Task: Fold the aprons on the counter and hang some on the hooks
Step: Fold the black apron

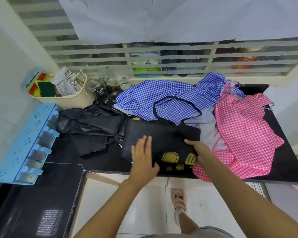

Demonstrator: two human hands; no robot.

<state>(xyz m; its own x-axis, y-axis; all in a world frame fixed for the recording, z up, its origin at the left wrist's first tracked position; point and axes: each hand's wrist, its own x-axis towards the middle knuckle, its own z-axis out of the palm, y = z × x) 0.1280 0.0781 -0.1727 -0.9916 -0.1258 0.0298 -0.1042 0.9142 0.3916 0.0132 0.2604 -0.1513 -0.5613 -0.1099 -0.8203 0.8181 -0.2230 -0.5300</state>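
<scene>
A black apron with yellow print [163, 140] lies partly folded at the front of the dark counter [100, 160]. My left hand [144, 154] lies flat on its left part, fingers straight. My right hand [197, 148] grips the apron's right edge, thumb on top. A blue checked apron [162, 97] is spread behind it, with the black neck strap looped across it. A pink checked apron [243, 133] is heaped to the right. A crumpled black apron [91, 122] lies to the left. A blue hook rack [26, 143] is fixed on the left wall.
A cream basket [65, 98] with sponges and packets stands at the back left, with several glasses [108, 83] beside it. A slatted window runs behind the counter. A black appliance top [33, 203] sits at the lower left. My slippered foot is on the white floor.
</scene>
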